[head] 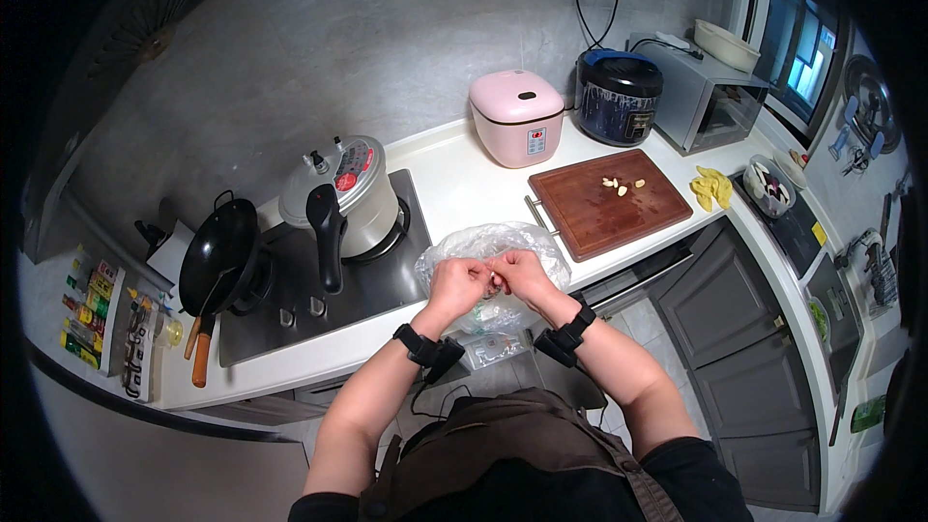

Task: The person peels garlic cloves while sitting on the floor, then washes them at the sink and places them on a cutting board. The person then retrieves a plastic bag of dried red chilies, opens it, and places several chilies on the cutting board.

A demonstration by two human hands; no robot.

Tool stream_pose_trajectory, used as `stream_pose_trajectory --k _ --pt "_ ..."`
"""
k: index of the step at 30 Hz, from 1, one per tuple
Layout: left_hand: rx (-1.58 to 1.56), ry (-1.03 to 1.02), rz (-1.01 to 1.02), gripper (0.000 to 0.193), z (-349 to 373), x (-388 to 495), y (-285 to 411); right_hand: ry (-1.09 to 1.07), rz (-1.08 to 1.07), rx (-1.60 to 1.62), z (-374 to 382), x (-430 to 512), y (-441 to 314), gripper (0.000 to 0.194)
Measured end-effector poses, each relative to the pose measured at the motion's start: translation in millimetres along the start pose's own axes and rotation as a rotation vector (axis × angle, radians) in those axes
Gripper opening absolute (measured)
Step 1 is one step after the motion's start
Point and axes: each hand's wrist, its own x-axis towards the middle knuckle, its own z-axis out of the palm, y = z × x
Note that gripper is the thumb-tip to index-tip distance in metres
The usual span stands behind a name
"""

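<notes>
My left hand [462,286] and my right hand [523,275] meet at the fingertips, pinching a small pale piece [494,275] that looks like a garlic clove; the fingers hide most of it. Both hands are over a clear plastic bag [540,238] that hangs at the counter's front edge, with some dark scraps inside. To the right, a brown wooden cutting board [580,210] with a metal handle lies on the white counter. Several peeled garlic cloves [622,191] are scattered on its far half, among wet patches.
A gas hob [377,290] on the left carries a pressure cooker [348,196] and a black wok [217,254]. Behind the board stand a pink rice cooker [516,119], a dark cooker [620,98] and a countertop oven [696,98]. A yellow cloth [710,187] lies near a bowl of cut vegetables [768,187].
</notes>
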Motion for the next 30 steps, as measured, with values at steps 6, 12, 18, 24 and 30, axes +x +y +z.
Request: stream_pose_trajectory --k 6,12,18,24,30 --pt "-0.035 -0.029 -0.088 0.016 -1 4 -2 -0.046 0.016 0.046 -2 -1 3 0.024" --pt "0.172 0.058 0.145 0.014 3 2 2 -0.071 -0.016 0.013 -6 1 7 0.024" --pt "0.38 0.233 0.048 0.015 -1 12 -8 -0.092 -0.235 -0.272 -3 -5 8 0.028" --pt "0.288 0.315 0.15 0.015 1 10 -9 0.171 -0.315 -0.587 -8 -9 5 0.021" --pt "0.221 0.29 0.274 0.012 10 -1 -8 0.356 -0.603 -0.845 -8 -20 6 0.013"
